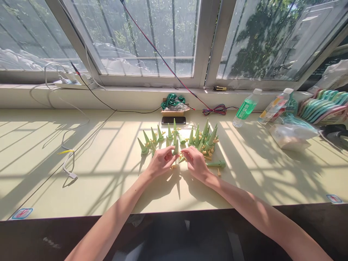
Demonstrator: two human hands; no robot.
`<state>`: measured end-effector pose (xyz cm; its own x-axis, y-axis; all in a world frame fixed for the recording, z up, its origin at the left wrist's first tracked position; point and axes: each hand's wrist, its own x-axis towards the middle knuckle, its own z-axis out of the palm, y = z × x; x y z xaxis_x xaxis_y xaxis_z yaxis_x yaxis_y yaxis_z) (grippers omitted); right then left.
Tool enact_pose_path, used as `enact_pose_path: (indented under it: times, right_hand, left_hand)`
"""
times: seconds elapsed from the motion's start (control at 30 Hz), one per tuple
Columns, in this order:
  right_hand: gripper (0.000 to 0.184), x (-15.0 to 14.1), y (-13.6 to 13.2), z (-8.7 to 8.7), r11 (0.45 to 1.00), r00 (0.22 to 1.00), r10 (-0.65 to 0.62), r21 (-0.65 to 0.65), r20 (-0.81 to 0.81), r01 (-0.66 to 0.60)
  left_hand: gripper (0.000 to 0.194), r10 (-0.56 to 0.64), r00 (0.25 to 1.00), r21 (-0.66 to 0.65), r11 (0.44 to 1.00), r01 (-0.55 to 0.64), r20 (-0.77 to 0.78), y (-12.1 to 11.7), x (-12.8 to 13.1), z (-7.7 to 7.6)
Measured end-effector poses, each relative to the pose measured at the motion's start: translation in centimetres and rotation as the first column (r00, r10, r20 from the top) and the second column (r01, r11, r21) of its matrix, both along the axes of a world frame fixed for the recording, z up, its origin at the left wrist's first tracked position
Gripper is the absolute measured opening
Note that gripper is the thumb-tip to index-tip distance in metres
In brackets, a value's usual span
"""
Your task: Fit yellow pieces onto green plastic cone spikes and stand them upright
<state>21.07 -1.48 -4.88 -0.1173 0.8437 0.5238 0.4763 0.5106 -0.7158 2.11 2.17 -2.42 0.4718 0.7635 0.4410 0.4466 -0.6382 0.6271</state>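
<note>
Several green cone-shaped spikes [160, 136] stand upright in a row on the pale table [108, 174], with a denser pile [205, 139] of cones and small yellow pieces to the right. My left hand [160, 163] pinches one green cone [176, 148] near its base. My right hand [196, 163] is closed beside it, fingers meeting the left hand's around a small yellow piece [181, 159]. One green cone [216, 164] lies on its side just right of my right hand.
A black phone [173, 120] and a cardboard box of green items [173, 105] sit behind the cones. Two bottles [246, 108] lie at the right with bags and colourful packets [320, 107]. White cable [67, 163] trails at left; red and black wires cross the window sill.
</note>
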Motion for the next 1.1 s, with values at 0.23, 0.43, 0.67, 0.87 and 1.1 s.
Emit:
enact_pose_path:
  times: [0.23,0.43,0.67,0.87,1.1]
  right_hand:
    - [0.022,-0.2,-0.1,0.0,1.0,0.999,-0.008,0.026,-0.044,0.009]
    - [0.021,-0.3,-0.1,-0.1,1.0,0.997,-0.02,0.02,-0.07,0.022]
    - [0.02,-0.4,-0.2,-0.1,0.999,0.996,-0.03,0.007,-0.085,0.031]
    - [0.017,-0.5,-0.4,0.2,1.0,0.995,-0.015,-0.027,-0.098,0.012]
    - [0.023,-0.4,-0.4,0.5,0.999,0.995,0.009,-0.034,-0.098,-0.012]
  left_hand:
    - [0.02,0.014,0.999,0.025,1.0,-0.013,-0.047,0.3,-0.1,-1.2]
    - [0.021,0.078,0.993,0.07,0.995,-0.072,-0.086,0.3,0.0,-1.7]
    - [0.027,0.061,0.994,0.101,0.993,-0.052,-0.085,0.4,-0.2,-2.0]
    - [0.027,0.081,0.994,0.14,0.988,-0.07,-0.075,0.5,0.0,-2.0]
    - [0.028,0.053,0.999,0.122,0.991,-0.053,0.002,0.5,0.1,-1.4]
